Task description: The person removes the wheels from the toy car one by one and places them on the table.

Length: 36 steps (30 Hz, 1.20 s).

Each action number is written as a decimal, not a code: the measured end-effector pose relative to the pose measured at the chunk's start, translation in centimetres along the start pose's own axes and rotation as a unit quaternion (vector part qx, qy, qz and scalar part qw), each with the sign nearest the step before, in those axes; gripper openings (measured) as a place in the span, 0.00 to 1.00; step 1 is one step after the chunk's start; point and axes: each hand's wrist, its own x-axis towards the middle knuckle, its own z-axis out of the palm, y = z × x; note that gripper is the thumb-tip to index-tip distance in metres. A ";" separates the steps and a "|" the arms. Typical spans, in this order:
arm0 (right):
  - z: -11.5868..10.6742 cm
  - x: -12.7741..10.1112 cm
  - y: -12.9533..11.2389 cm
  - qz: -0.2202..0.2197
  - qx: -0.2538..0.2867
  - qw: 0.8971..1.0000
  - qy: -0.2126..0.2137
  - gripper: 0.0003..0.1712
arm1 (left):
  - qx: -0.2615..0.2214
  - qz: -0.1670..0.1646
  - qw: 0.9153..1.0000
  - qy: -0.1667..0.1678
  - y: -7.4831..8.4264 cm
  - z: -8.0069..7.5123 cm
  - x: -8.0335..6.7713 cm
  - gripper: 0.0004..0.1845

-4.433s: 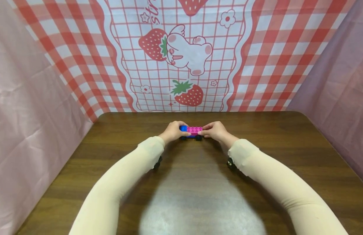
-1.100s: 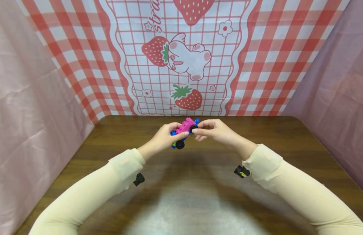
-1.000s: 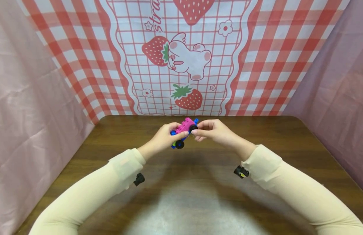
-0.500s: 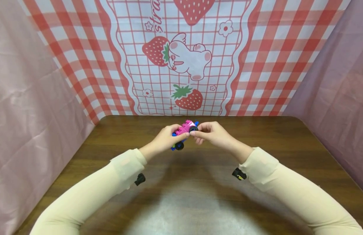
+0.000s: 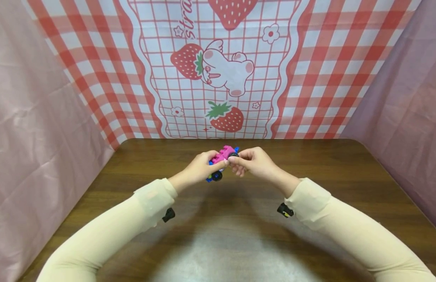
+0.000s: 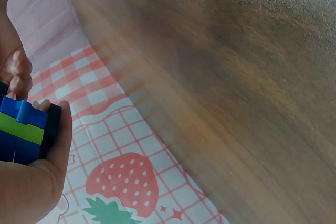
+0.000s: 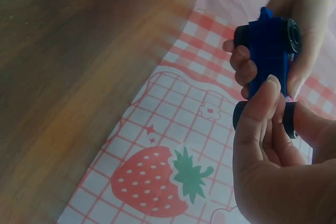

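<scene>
A small toy car (image 5: 220, 160) with a pink studded top, a blue base and black wheels hangs tilted above the wooden table (image 5: 239, 231). My left hand (image 5: 200, 169) grips its near end; the left wrist view shows the blue and green side of the toy car (image 6: 21, 129) against my palm. My right hand (image 5: 251, 161) pinches the black wheel (image 5: 233, 155) at its far end. From the right wrist view the blue underside of the toy car (image 7: 270, 51) shows between the fingers of both hands.
A red checked cloth with strawberries (image 5: 218, 66) hangs behind the table, and pink cloth walls (image 5: 34, 129) close both sides. Dark wrist-camera mounts (image 5: 168, 214) sit under each sleeve.
The car was lifted off the table and tilted. Over the last second both hands drew slightly closer together, and my right fingers curled more tightly onto the wheel.
</scene>
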 end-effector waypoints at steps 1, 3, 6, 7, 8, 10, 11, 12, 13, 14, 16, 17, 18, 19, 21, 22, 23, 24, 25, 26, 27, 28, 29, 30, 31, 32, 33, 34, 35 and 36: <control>0.1 -0.1 0.0 -0.001 -0.011 1.000 0.008 0.20 | 0.002 0.000 1.000 -0.003 0.0 0.0 0.0 0.18; 0.2 -0.2 0.1 -0.007 -0.035 0.999 0.024 0.21 | 0.007 0.003 1.000 -0.008 0.1 0.0 0.1 0.18; 0.4 -0.4 0.2 -0.016 -0.051 0.997 0.047 0.20 | 0.013 0.003 1.000 -0.009 0.1 0.1 0.1 0.18; 0.6 -0.4 0.2 -0.020 -0.055 0.997 0.053 0.20 | 0.017 0.002 1.000 -0.007 0.1 0.1 0.1 0.18; 0.7 -0.4 0.2 -0.024 -0.058 0.996 0.059 0.19 | 0.019 0.001 1.000 -0.005 0.1 0.1 0.1 0.18; 0.8 -0.5 0.3 -0.033 -0.062 0.995 0.071 0.18 | 0.022 -0.002 1.000 -0.002 0.1 0.2 0.0 0.18; 0.9 -0.5 0.3 -0.037 -0.063 0.994 0.078 0.18 | 0.023 -0.002 1.000 0.000 0.1 0.2 0.1 0.18; 1.0 -0.5 0.4 -0.041 -0.066 0.993 0.084 0.18 | 0.024 -0.002 1.000 0.001 0.1 0.2 0.1 0.18; 1.1 -0.6 0.4 -0.045 -0.070 0.992 0.091 0.17 | 0.024 -0.002 1.000 0.003 0.1 0.2 0.1 0.18; 1.2 -0.6 0.4 -0.048 -0.074 0.991 0.097 0.17 | 0.024 -0.001 1.000 0.004 0.1 0.2 0.1 0.18; 1.3 -0.7 0.4 -0.052 -0.085 0.989 0.110 0.17 | 0.023 -0.003 1.000 0.006 0.1 0.2 0.1 0.18; 1.4 -0.7 0.4 -0.051 -0.090 0.988 0.116 0.17 | 0.023 -0.005 1.000 0.007 0.2 0.2 0.1 0.18; 1.5 -0.7 0.4 -0.053 -0.099 0.986 0.120 0.18 | 0.022 -0.007 1.000 0.007 0.2 0.2 0.1 0.18; 1.5 -0.8 0.3 -0.051 -0.104 0.986 0.124 0.18 | 0.021 -0.009 1.000 0.006 0.2 0.3 0.0 0.18; 1.6 -0.9 0.3 -0.047 -0.113 0.984 0.130 0.19 | 0.023 -0.011 1.000 0.006 0.2 0.3 0.1 0.19; 1.6 -0.9 0.3 -0.050 -0.127 0.982 0.133 0.19 | 0.023 -0.014 1.000 0.004 0.2 0.4 0.1 0.19; 1.6 -0.9 0.2 -0.051 -0.137 0.980 0.133 0.20 | 0.024 -0.017 1.000 0.003 0.3 0.4 0.1 0.19; 1.6 -0.9 0.2 -0.050 -0.140 0.980 0.132 0.21 | 0.024 -0.019 1.000 0.002 0.3 0.4 0.1 0.20; 1.6 -0.9 0.1 -0.048 -0.139 0.980 0.132 0.21 | 0.024 -0.021 0.999 0.003 0.3 0.4 0.1 0.20; 1.5 -0.8 0.0 -0.046 -0.138 0.981 0.130 0.21 | 0.023 -0.023 0.999 0.005 0.3 0.4 0.1 0.20; 1.5 -0.7 -0.1 -0.046 -0.135 0.982 0.126 0.21 | 0.021 -0.025 0.999 0.006 0.4 0.3 0.1 0.20; 1.4 -0.7 -0.2 -0.043 -0.129 0.983 0.122 0.22 | 0.018 -0.026 0.999 0.006 0.4 0.2 0.2 0.20; 1.4 -0.6 -0.3 -0.037 -0.111 0.986 0.117 0.21 | 0.016 -0.023 1.000 0.008 0.4 0.1 0.2 0.20; 1.3 -0.5 -0.4 -0.033 -0.095 0.989 0.112 0.21 | 0.015 -0.019 1.000 0.010 0.4 0.1 0.2 0.19; 1.3 -0.5 -0.5 -0.033 -0.088 0.990 0.106 0.20 | 0.015 -0.016 1.000 0.012 0.4 -0.1 0.3 0.19; 1.2 -0.5 -0.5 -0.034 -0.080 0.991 0.098 0.20 | 0.017 -0.011 1.000 0.013 0.5 -0.2 0.3 0.19; 1.1 -0.5 -0.6 -0.034 -0.071 0.993 0.090 0.20 | 0.019 -0.007 1.000 0.012 0.5 -0.3 0.3 0.19; 1.1 -0.5 -0.7 -0.035 -0.064 0.994 0.082 0.19 | 0.022 -0.004 1.000 0.012 0.5 -0.3 0.4 0.19; 1.0 -0.4 -0.8 -0.038 -0.059 0.995 0.072 0.19 | 0.022 -0.003 1.000 0.011 0.5 -0.4 0.4 0.19; 1.0 -0.4 -0.8 -0.040 -0.056 0.996 0.062 0.18 | 0.023 -0.002 1.000 0.010 0.4 -0.5 0.4 0.19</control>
